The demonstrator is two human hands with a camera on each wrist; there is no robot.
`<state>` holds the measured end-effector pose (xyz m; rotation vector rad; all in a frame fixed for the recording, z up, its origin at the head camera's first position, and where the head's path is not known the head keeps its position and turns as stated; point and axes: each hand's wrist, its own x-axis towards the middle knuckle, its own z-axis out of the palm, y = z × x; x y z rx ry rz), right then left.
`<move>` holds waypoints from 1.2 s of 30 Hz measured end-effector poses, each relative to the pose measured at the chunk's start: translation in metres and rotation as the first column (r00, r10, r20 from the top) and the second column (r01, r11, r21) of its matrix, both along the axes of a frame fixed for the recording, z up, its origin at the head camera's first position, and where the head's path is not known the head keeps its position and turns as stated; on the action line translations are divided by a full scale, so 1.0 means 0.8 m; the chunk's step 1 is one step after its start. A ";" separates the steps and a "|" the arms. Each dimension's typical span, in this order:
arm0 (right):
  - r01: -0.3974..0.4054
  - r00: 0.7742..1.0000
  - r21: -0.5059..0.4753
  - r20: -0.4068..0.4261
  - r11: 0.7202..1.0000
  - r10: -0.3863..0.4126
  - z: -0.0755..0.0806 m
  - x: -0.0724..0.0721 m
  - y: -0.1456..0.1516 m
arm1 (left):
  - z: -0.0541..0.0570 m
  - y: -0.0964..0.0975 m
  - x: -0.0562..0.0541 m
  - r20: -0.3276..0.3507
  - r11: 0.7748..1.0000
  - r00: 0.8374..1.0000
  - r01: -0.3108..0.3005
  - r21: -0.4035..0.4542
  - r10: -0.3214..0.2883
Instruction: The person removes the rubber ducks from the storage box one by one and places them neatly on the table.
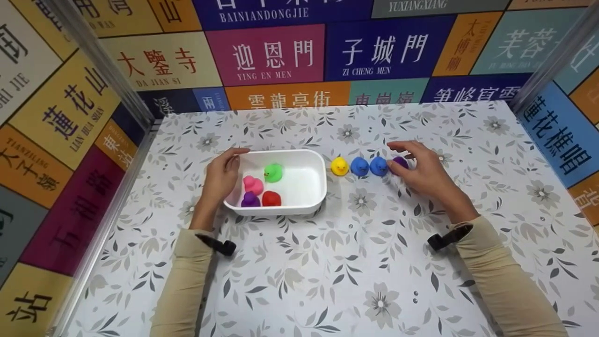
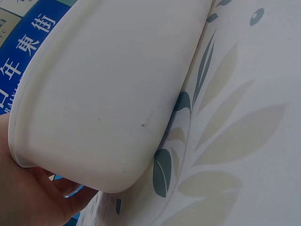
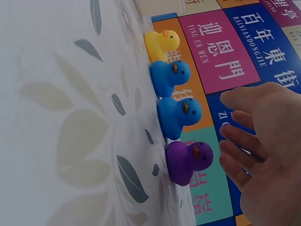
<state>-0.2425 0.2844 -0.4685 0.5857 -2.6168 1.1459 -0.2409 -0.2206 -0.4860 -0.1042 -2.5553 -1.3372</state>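
A white plastic basin (image 1: 281, 211) holds a green duck (image 1: 273, 172), a pink duck (image 1: 253, 185), a purple duck (image 1: 251, 200) and a red toy (image 1: 271, 199). My left hand (image 1: 222, 175) grips its left end, fingers bent round the corner at the rim. To the basin's right, a yellow rubber duck (image 1: 339, 166), two blue ducks (image 3: 170, 78) and another purple duck (image 3: 189, 162) stand in a row on the table. Close over that purple duck, my right hand (image 1: 423, 169) has its thumb and fingers spread apart, holding nothing; it partly hides the duck in the head view.
A floral cloth (image 1: 327, 281) covers the table. Panels with Chinese lettering (image 1: 271, 56) rise along the back and both sides. Each wrist carries a small black camera, one on the left sleeve (image 1: 228, 248) and one on the right (image 1: 436, 242).
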 end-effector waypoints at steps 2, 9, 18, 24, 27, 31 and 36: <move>-0.004 1.000 -0.009 0.002 1.000 0.004 0.001 0.001 -0.003 | 0.000 0.000 0.000 0.004 1.000 1.000 0.002 0.002 -0.002; -0.018 1.000 0.006 -0.005 1.000 0.018 0.001 0.003 -0.013 | 0.001 0.001 0.001 -0.001 1.000 1.000 0.002 0.004 -0.002; -0.044 0.999 0.006 -0.004 0.999 0.044 0.000 0.005 -0.026 | 0.000 0.000 0.001 -0.010 1.000 1.000 0.011 0.005 -0.011; -0.059 0.998 0.002 -0.006 0.998 0.059 0.000 0.004 -0.036 | 0.000 0.000 0.000 -0.010 1.000 1.000 0.002 -0.001 -0.002; -0.067 0.998 -0.011 0.004 0.998 0.067 0.001 0.004 -0.043 | 0.000 0.000 0.000 -0.002 1.000 1.000 -0.002 0.003 0.002; -0.073 0.997 -0.010 0.007 0.997 0.073 0.001 0.004 -0.052 | 0.001 0.001 0.001 0.009 1.000 1.000 -0.004 0.018 0.004; -0.086 0.996 -0.011 -0.001 0.996 0.086 0.001 0.006 -0.061 | 0.003 0.002 0.002 0.018 1.000 1.000 -0.010 0.019 0.009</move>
